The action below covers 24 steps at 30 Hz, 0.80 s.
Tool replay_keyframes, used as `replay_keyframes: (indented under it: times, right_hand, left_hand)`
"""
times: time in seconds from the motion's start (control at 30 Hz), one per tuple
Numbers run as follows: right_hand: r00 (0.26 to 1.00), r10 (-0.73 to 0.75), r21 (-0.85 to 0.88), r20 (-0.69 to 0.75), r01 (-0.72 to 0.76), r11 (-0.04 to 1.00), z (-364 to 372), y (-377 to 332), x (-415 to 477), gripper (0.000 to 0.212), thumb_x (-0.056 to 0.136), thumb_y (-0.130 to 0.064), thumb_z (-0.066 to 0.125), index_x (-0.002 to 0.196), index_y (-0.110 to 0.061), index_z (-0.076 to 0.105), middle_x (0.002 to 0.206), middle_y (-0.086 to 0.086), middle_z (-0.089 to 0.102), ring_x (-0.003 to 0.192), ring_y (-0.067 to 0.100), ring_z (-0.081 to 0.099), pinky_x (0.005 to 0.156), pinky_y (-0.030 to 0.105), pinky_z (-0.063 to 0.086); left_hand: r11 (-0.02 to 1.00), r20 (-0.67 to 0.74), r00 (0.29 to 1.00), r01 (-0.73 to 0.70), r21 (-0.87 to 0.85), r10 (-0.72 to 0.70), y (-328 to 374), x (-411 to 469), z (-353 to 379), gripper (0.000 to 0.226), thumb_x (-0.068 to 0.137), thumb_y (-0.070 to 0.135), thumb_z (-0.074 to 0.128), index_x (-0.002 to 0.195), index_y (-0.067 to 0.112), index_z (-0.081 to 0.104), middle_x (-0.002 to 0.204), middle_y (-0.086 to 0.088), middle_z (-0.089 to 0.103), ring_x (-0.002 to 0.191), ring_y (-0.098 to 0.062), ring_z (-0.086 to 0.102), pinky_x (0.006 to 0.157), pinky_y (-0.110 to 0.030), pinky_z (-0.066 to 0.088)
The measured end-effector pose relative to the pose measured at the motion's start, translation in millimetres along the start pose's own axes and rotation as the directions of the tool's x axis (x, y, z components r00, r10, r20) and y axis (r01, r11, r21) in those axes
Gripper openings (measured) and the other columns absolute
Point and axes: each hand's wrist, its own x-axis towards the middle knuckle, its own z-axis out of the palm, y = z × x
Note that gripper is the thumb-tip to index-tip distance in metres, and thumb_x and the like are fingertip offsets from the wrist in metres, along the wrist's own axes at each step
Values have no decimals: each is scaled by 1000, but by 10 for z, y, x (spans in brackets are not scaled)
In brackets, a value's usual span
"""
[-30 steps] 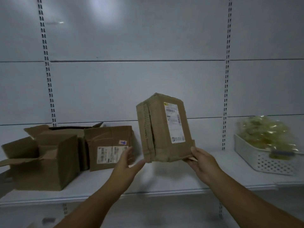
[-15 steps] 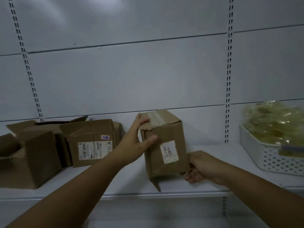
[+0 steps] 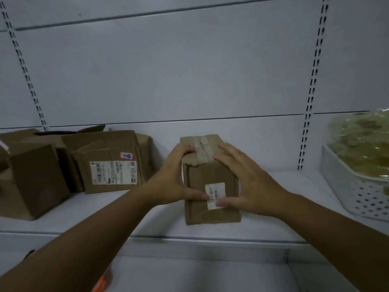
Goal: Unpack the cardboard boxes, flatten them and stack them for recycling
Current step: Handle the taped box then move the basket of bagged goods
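1. Open cardboard box [image 3: 31, 178], far left of the shelf [image 3: 147, 220]: brown, top flaps loose, near the front lip. Risk: an elbow swinging left could knock it off.
2. Labelled cardboard box [image 3: 109, 163], just beside item 1: creased, leaning back, with a white shipping label on its front. Whether anything is inside cannot be told.
3. Left hand [image 3: 174, 178]: fingers curled over the top left edge of the taped box, thumb laid on its front face. It has a firm hold on that box and nothing else.
4. Taped box [image 3: 210, 209], the piece in work: it stands upright mid-shelf, close to the front lip, between the 2 hands. A beige tape strip [image 3: 202, 150] runs unbroken over the top seam, and a small white label [image 3: 216, 189] sits on the front. Risks:
   - Picked at by fingernail, the tape may tear the worn card instead of lifting.
   - A hard pull may tip this tall, narrow box forward off the lip.
   - Unseen contents may spill if a flap gives suddenly.
5. Right hand [image 3: 246, 182]: fingers spread over the top right beside the tape, thumb pressing the label. It clasps the box and holds nothing else.
6. White perforated basket [image 3: 357, 197], far right, well apart: heaped with clear-wrapped greenish packs [image 3: 362, 142]. Risk: low, unless flattened card is tossed that way.
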Motion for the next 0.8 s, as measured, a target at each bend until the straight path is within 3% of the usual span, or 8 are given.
replay_keyframes:
  times: [0.07, 0.17, 0.33, 0.47, 0.63, 0.8]
  right_hand:
    - [998, -1, -12, -58, 0, 1000, 81, 9, 20, 101, 59, -50, 81, 142, -26, 29, 149, -2, 23, 136, 15, 22, 108, 36, 29]
    - [988, -24, -73, -150, 13, 997, 170, 8, 36, 102, 54, -53, 82, 137, -28, 29, 136, -2, 29, 124, 17, 33, 96, 33, 38]
    - [956, -36, -64, -291, 19, 998, 285, -2, 50, 87, 58, -53, 78, 129, -23, 38, 126, 4, 40, 114, 14, 40, 86, 24, 39]
    - [927, -27, -40, -374, 12, 999, 302, -12, 75, 68, 69, -51, 70, 124, -21, 44, 117, 14, 52, 110, 17, 46, 87, 26, 43]
    - [922, -60, -90, -383, 28, 996, 298, -17, 91, 57, 75, -46, 67, 120, -15, 51, 111, 15, 55, 106, 17, 49, 86, 25, 44]
    - [929, -159, -324, -335, 45, 945, 198, -9, 108, 54, 78, -44, 65, 112, -2, 63, 104, 17, 64, 98, 29, 59, 81, 39, 48]
  left_hand:
    - [1000, 40, 999, -21, -9, 21, -78, 0, 10, 109, 50, 34, 90, 133, 40, 19, 134, 26, 20, 126, -3, 31, 104, -34, 41]
    - [997, 65, 996, -64, -41, 67, -176, -14, 16, 113, 50, 32, 89, 131, 48, 12, 135, 38, 9, 132, -5, 25, 109, -39, 35]
    - [992, -13, 994, -108, -59, 107, -292, -12, 98, 116, 48, 38, 87, 137, 39, 12, 144, 21, 9, 136, -14, 22, 109, -45, 33]
    - [984, -84, 986, -151, -97, 143, -333, -14, 152, 107, 48, 46, 83, 131, 48, 16, 143, 23, 13, 134, -15, 25, 106, -47, 35]
    - [979, -130, 978, -179, -100, 165, -367, -3, 175, 103, 48, 51, 82, 129, 52, 18, 144, 22, 13, 135, -12, 24, 108, -47, 33]
    - [980, -133, 977, -180, -84, 168, -370, 2, 172, 101, 47, 55, 80, 126, 59, 17, 143, 25, 15, 134, -9, 22, 110, -44, 31]
